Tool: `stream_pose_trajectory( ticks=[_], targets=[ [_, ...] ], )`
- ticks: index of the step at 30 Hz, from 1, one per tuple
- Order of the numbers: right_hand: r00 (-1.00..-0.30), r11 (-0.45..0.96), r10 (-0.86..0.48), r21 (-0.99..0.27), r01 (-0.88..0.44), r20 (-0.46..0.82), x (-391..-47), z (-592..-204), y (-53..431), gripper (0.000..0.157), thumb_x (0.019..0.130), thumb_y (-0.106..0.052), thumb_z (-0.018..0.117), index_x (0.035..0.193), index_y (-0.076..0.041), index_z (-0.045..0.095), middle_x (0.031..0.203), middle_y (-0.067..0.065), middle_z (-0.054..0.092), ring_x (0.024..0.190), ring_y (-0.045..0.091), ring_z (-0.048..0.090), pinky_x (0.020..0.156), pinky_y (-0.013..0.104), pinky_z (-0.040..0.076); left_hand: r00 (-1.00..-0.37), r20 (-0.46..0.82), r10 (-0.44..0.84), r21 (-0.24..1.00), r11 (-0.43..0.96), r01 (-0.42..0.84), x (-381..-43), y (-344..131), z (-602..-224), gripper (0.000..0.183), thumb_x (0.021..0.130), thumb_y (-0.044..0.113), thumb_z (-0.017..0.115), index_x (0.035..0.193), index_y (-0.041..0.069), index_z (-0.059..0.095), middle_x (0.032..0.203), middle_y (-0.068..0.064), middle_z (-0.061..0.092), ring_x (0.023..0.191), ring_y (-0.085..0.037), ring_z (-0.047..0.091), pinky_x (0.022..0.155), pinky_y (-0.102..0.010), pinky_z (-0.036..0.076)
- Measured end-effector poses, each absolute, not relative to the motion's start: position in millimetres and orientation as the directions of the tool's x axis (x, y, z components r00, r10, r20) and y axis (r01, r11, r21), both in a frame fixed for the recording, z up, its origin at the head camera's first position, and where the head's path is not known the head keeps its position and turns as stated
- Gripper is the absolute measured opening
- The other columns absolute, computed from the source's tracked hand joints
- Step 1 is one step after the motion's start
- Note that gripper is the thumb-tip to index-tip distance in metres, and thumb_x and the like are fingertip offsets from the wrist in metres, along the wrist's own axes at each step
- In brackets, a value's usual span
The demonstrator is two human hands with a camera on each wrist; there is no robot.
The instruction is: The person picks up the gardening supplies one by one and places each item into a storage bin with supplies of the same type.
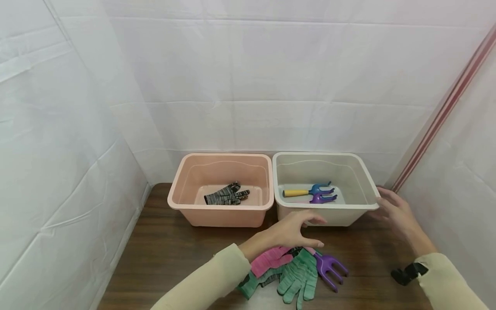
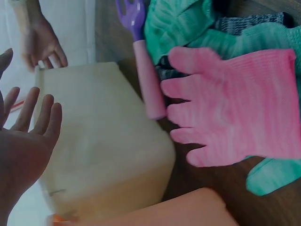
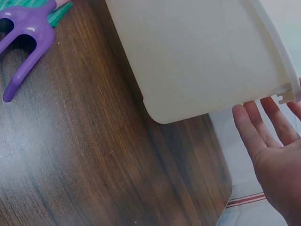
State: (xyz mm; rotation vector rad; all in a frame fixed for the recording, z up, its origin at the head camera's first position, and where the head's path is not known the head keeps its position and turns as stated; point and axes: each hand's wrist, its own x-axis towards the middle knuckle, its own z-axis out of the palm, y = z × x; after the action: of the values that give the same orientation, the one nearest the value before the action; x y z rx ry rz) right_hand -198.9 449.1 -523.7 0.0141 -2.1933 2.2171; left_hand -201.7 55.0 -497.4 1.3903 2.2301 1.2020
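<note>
My left hand [image 1: 292, 230] hovers in front of the white bin [image 1: 277, 183], fingers and thumb spread, holding nothing. My right hand [image 1: 397, 213] is at that bin's right end, its fingertips by the side under the rim; in the right wrist view the fingers [image 3: 249, 127] look nearly straight and seem to touch it. Inside the bin lie a yellow-handled blue hand fork [image 1: 296, 193] and a purple one [image 1: 321, 199]. Below my left hand are a pink glove [image 2: 235, 103], green gloves [image 1: 300, 275] and a pink-handled purple hand fork [image 1: 329, 267].
A peach bin [image 1: 224, 217] stands left of the white one, with a black-and-grey glove [image 1: 222, 196] inside. Dark knitted gloves show partly under the pile. A black strap [image 1: 408, 273] is at my right wrist. White sheeting [image 1: 248, 86] hangs behind and beside the wooden table [image 1: 155, 258].
</note>
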Motion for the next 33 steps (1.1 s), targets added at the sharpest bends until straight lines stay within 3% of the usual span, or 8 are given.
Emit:
stream_pose_trajectory(
  ticks=[10,18,26,33],
  targets=[
    [-0.998,-0.172,0.023,-0.983,-0.063,0.06,-199,-529,438,0.047,0.11,-0.006,0.058,0.155,-0.002,0.047,0.125,-0.005,0.073,0.107,0.013,0.074,0.084,0.043,0.065,-0.585,0.163,0.794,0.764,0.274,0.585,-206,54,-523,0.052,0.098,0.031,0.081,0.143,0.015,0.062,0.141,0.004,0.065,0.133,-0.008,0.057,0.11,-0.031,0.051],
    [-0.997,-0.161,0.051,-0.985,-0.059,0.051,-197,-532,440,0.053,0.11,-0.008,0.059,0.159,-0.002,0.042,0.127,-0.007,0.072,0.109,0.011,0.073,0.084,0.041,0.065,-0.61,0.144,0.779,0.766,0.303,0.567,-210,58,-542,0.051,0.099,0.03,0.079,0.143,0.011,0.063,0.142,-0.007,0.066,0.135,-0.02,0.059,0.112,-0.033,0.05],
    [-0.997,-0.173,0.051,-0.983,-0.066,0.058,-196,-533,440,0.052,0.11,-0.008,0.058,0.159,-0.001,0.042,0.129,-0.007,0.071,0.111,0.011,0.072,0.084,0.041,0.065,-0.639,0.128,0.759,0.792,0.31,0.526,-212,60,-553,0.052,0.097,0.029,0.081,0.142,0.009,0.064,0.141,-0.005,0.067,0.132,-0.016,0.061,0.111,-0.033,0.051],
    [-0.997,-0.161,0.058,-0.985,-0.067,0.058,-197,-533,439,0.053,0.11,-0.009,0.059,0.159,-0.001,0.042,0.129,-0.007,0.071,0.111,0.012,0.073,0.085,0.041,0.065,-0.657,0.111,0.746,0.781,0.343,0.522,-211,62,-565,0.045,0.094,0.027,0.084,0.134,0.011,0.069,0.132,-0.001,0.069,0.118,-0.009,0.065,0.105,-0.026,0.053]
  ],
)
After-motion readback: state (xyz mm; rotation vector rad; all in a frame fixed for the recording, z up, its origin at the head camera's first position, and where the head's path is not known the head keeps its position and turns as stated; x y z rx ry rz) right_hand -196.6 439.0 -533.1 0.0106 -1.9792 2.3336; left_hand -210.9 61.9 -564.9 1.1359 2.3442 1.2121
